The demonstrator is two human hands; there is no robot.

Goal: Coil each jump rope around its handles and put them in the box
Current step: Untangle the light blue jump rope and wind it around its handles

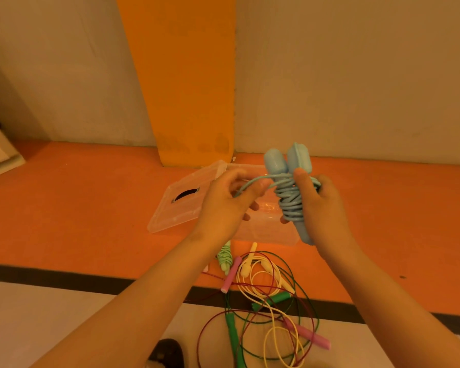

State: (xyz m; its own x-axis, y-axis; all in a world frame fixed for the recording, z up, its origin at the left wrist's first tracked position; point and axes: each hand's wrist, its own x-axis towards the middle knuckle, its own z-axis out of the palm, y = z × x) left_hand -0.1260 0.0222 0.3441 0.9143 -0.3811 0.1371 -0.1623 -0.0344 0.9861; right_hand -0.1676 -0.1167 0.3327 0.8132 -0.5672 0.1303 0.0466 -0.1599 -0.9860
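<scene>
A person's right hand (322, 208) grips the paired handles (287, 160) of a blue rope (290, 200), its fingers clenched round the turns wound about them. The left hand (223, 205) pinches the short free length of cord, which runs leftward from the top of the coil. The bundle is held in the air with its long axis close to upright, the bulbous handle ends up and away from the person and the narrow ends pointing down. Directly below and behind both hands sits the clear box (263, 232) on the orange floor (91, 221), its lid (178, 205) swung open to the left. The winding looks nearly done. The remaining cord lies to the left of the coil, so the left hand is placed to lay it on, while the right hand, which carries the bundle, is placed to lower it into the box. A coiled green rope (224, 254) and a tangle of loose ropes (271, 296) lie nearer the person, not yet boxed.
</scene>
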